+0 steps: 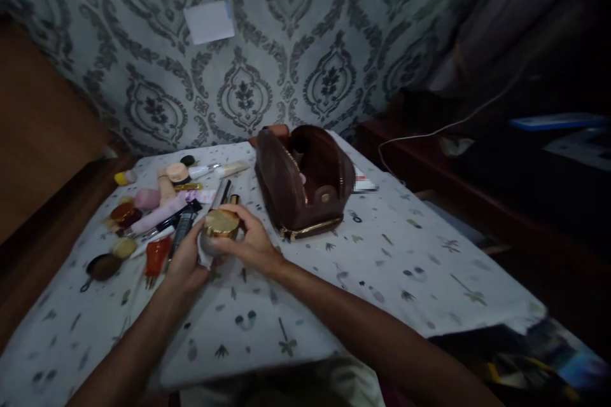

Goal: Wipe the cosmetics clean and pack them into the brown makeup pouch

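A round jar with a gold lid [222,222] is held between both hands over the front left of the table. My left hand [189,259] cups its left side, with something white, like a cloth or tissue, under the fingers. The fingers and thumb of my right hand [252,243] are wrapped round its right side. Beyond my right hand stands a brown bag [279,181], unzipped at the top, its dark red inside showing. Left of the hands lie several cosmetics, among them a red pouch [157,255], a pink tube [157,215] and a dark round compact [104,266].
The table [296,305] has a white patterned cover and meets a patterned wall [243,89]. A white cable [429,134] runs along the right. Brown wooden furniture [42,133] borders the left side. A small dark ring-like item [354,216] lies right of the bag.
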The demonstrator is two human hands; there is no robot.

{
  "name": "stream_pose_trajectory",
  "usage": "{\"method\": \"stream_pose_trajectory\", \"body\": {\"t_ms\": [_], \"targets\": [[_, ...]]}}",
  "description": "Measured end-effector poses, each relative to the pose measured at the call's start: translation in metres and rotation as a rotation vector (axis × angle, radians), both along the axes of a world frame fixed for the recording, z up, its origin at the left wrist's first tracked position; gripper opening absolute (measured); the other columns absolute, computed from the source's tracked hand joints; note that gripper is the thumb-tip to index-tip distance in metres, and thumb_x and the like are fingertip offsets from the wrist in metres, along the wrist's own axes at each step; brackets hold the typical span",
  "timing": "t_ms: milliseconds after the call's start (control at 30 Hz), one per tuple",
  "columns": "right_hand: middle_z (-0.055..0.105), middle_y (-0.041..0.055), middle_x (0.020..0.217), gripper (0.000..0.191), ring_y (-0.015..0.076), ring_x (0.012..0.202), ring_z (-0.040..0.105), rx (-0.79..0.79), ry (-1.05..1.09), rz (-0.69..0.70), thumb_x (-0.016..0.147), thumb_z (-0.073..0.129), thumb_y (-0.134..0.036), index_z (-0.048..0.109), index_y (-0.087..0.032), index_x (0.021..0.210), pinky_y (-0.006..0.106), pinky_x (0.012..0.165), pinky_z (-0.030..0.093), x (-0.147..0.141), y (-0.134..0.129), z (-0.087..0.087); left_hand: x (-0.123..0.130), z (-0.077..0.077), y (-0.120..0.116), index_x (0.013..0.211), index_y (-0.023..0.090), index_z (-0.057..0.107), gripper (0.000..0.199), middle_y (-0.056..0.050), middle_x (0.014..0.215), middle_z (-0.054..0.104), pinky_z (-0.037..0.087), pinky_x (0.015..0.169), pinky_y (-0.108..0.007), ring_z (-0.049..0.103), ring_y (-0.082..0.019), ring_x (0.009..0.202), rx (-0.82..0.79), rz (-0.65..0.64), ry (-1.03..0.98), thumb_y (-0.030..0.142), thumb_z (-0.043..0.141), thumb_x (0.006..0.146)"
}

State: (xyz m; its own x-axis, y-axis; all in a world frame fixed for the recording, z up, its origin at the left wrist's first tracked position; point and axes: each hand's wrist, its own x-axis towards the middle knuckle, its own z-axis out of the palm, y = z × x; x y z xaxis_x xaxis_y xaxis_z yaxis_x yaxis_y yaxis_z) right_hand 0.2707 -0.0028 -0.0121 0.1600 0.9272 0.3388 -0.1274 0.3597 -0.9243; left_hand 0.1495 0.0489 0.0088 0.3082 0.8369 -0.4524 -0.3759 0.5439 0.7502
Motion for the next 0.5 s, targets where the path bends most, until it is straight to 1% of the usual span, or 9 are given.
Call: {"method": "stream_pose_trajectory", "body": {"t_ms": [67,133,200,267,367,433,500], "targets": [[0.067,0.0006,0.110,0.054,0.0194,0.104,0.062,-0.035,0.065,-0.018,0.069,0.081,-0.039,0.060,-0.023,0.117,0.031,0.094,0.048,0.000,0.002,-0.001,0.002,0.008,-0.004,0.103,0.014,0.069,0.021,-0.007,0.084,0.077,0.062,0.065,-0.030,0.074,-0.019,0.073,-0.014,-0.023,-0.032,0.027,0.055,0.094],[0.065,0.0006,0.109,0.055,0.0193,0.104,0.061,-0.048,0.074,-0.058,0.068,0.082,-0.036,0.059,-0.023,0.115,0.031,0.095,0.047,0.000,0.005,-0.004,0.002,0.013,-0.006,0.104,0.013,0.068,0.025,-0.009,0.087,0.077,0.063,0.068,-0.032,0.075,-0.021,0.078,-0.018,-0.028,-0.054,0.028,0.050,0.098],[0.063,0.0000,0.107,0.056,0.0187,0.101,0.060,-0.050,0.038,-0.077,0.065,0.084,-0.035,0.058,-0.023,0.114,0.031,0.094,0.046,0.001,0.007,-0.007,0.000,0.013,-0.007,0.104,0.012,0.068,0.026,-0.010,0.089,0.077,0.063,0.071,-0.033,0.075,-0.022,0.081,-0.003,-0.010,-0.059,0.027,0.047,0.099],[0.063,-0.0004,0.105,0.057,0.0185,0.099,0.059,-0.052,-0.014,-0.070,0.063,0.085,-0.034,0.059,-0.023,0.112,0.031,0.093,0.045,0.002,0.009,-0.009,-0.002,0.009,-0.006,0.102,0.012,0.068,0.024,-0.009,0.088,0.077,0.063,0.072,-0.032,0.075,-0.021,0.081,0.052,0.013,-0.048,0.026,0.049,0.098],[0.065,0.0005,0.109,0.060,0.0194,0.104,0.059,-0.056,-0.098,0.004,0.062,0.087,-0.033,0.062,-0.024,0.117,0.032,0.095,0.045,0.007,0.011,-0.007,-0.004,0.004,-0.002,0.097,0.013,0.068,0.018,-0.006,0.084,0.077,0.061,0.071,-0.027,0.075,-0.018,0.077,0.130,0.077,-0.017,0.024,0.053,0.095],[0.066,0.0015,0.114,0.063,0.0204,0.108,0.060,-0.046,-0.139,0.089,0.063,0.087,-0.032,0.064,-0.025,0.121,0.033,0.096,0.045,0.010,0.012,-0.004,-0.005,0.000,0.002,0.095,0.012,0.067,0.017,-0.005,0.082,0.076,0.060,0.073,-0.026,0.075,-0.017,0.077,0.111,0.108,-0.017,0.023,0.053,0.095],[0.067,0.0019,0.116,0.062,0.0205,0.108,0.061,-0.037,-0.143,0.156,0.063,0.087,-0.032,0.066,-0.026,0.120,0.033,0.096,0.046,0.013,0.013,-0.003,-0.007,-0.003,0.004,0.093,0.012,0.066,0.018,-0.005,0.080,0.075,0.060,0.073,-0.025,0.074,-0.017,0.077,0.079,0.105,-0.041,0.023,0.053,0.094]]}}
